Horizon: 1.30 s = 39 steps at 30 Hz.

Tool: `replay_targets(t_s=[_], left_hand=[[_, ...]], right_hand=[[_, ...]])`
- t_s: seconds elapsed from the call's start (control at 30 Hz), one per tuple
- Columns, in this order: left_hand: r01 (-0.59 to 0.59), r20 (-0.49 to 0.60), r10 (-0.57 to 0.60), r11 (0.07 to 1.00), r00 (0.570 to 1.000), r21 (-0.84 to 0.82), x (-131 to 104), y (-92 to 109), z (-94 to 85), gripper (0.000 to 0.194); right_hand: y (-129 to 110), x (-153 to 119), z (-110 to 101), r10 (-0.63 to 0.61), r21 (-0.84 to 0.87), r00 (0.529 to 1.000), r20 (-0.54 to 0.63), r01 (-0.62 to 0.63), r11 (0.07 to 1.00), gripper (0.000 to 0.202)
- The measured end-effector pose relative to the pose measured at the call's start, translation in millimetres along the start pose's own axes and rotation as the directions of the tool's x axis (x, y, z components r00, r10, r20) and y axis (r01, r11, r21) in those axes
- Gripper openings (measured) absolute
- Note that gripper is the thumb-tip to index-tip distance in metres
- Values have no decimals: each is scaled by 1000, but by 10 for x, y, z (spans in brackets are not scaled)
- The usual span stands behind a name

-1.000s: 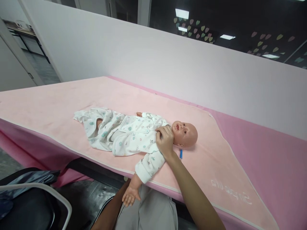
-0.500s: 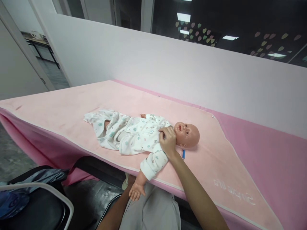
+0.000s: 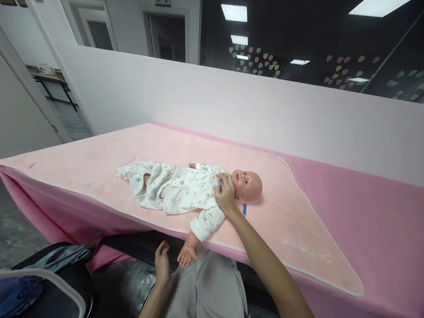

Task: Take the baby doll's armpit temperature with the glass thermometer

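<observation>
A bald baby doll (image 3: pixel 249 185) lies face up on a peach mat, its head to the right. It wears a white printed baby top (image 3: pixel 188 190) and matching pants (image 3: pixel 155 194); a leg shows through an opening in the pants. My right hand (image 3: pixel 225 194) is at the doll's neck, fingers curled closed on the top's collar. The doll's near hand (image 3: pixel 187 254) hangs past the table edge. Left of it, below the edge, my left hand (image 3: pixel 163 265) is raised, fingers loosely bent and apart, with nothing visible in it.
The peach mat (image 3: pixel 291 221) covers a pink-draped table (image 3: pixel 380 221). Beside the doll's head lies a small blue strip (image 3: pixel 244 209). A white partition (image 3: pixel 215 106) stands behind the table. At lower left is a black chair (image 3: pixel 66 282) with cloth on it.
My left hand has come out from behind the doll's hand, moving left. My right hand stays at the doll's collar. The view has shifted slightly.
</observation>
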<state>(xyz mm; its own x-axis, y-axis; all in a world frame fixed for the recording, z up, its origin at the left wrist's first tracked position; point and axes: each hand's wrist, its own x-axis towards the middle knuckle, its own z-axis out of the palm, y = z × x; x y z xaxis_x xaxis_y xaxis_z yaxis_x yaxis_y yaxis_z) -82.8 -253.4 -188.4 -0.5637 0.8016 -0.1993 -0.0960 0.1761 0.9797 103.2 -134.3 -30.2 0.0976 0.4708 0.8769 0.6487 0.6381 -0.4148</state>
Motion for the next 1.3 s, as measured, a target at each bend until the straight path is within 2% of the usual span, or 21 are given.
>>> replay_targets(t_s=[0.07, 0.1, 0.13, 0.17, 0.2, 0.23, 0.27, 0.3, 0.33, 0.4, 0.43, 0.5, 0.53, 0.57, 0.6, 0.67, 0.77, 0.87, 1.0, 1.17, 1.3], left_hand=[[-31, -52, 26, 996, 998, -87, -336, 152, -145, 33], [-86, -73, 75, 984, 994, -157, -528, 297, -189, 33], [-188, -100, 171, 960, 980, -208, -711, 487, -213, 30], [-327, -128, 303, 906, 944, -268, -866, 713, -216, 24], [-487, -186, 450, 805, 873, -338, -975, 965, -198, 20], [-654, -261, 601, 661, 755, -368, -1025, 1227, -156, 20], [-790, -314, 734, 489, 602, -371, -1011, 1486, -85, 25], [-872, -266, 856, 343, 443, -348, -937, 1729, 18, 29], [-912, -83, 946, 277, 315, -304, -810, 1946, 155, 34], [-924, 169, 965, 243, 200, -295, -457, 2274, 514, 24], [-941, 384, 913, 240, 135, -240, -262, 2382, 715, 20], [-962, 668, 742, 218, 56, -161, 97, 2500, 1094, 16], [-956, 771, 636, 249, 42, -153, 246, 2523, 1246, 16], [-928, 864, 504, 330, 21, -170, 368, 2529, 1363, 17], [-886, 917, 398, 424, -4, -188, 465, 2524, 1445, 18], [-795, 961, 276, 576, -32, -192, 590, 2493, 1518, 19], [-663, 966, 256, 719, -26, -208, 667, 2428, 1499, 21], [-522, 960, 278, 817, -18, -246, 696, 2375, 1466, 23], [-432, 961, 276, 863, -33, -263, 732, 2319, 1471, 26], [-454, 950, 310, 842, -33, -291, 743, 2284, 1483, 26], [-470, 954, 301, 841, -4, -268, 759, 2274, 1485, 23]], right_hand=[[8, -3, 3, -5, 5, 1000, -16, 5, 1000, 42], [9, -3, 2, -8, 4, 1000, -27, 9, 1000, 41], [7, -2, 0, -11, 1, 999, -42, 11, 1000, 41], [3, 0, -4, -13, -4, 998, -55, 13, 1000, 40], [-2, 2, -7, -15, -11, 998, -67, 15, 1000, 39], [-7, 4, -10, -19, -20, 997, -77, 18, 1000, 39], [-12, 5, -11, -24, -29, 996, -85, 22, 999, 38], [-16, 6, -11, -30, -38, 995, -94, 26, 999, 37], [-20, 6, -10, -36, -47, 994, -105, 31, 998, 37], [-23, 6, -5, -48, -60, 990, -131, 40, 997, 35], [-25, 7, -2, -50, -64, 988, -145, 41, 997, 33], [-27, 11, 4, -36, -69, 983, -179, 24, 997, 31], [-29, 14, 8, -25, -72, 981, -194, 11, 997, 31], [-30, 16, 12, -16, -78, 979, -205, 0, 997, 32], [-30, 17, 17, -12, -88, 978, -209, -7, 996, 34], [-28, 13, 28, -25, -114, 979, -205, 1, 993, 37], [-30, 1, 39, -69, -152, 979, -193, 39, 988, 38], [-45, 1, 31, -113, -168, 974, -198, 79, 983, 36], [-58, 22, 0, -107, -151, 978, -181, 80, 985, 34], [-47, 24, -19, -54, -122, 989, -140, 37, 992, 33], [-33, 8, -12, -41, -99, 991, -125, 29, 995, 33]])
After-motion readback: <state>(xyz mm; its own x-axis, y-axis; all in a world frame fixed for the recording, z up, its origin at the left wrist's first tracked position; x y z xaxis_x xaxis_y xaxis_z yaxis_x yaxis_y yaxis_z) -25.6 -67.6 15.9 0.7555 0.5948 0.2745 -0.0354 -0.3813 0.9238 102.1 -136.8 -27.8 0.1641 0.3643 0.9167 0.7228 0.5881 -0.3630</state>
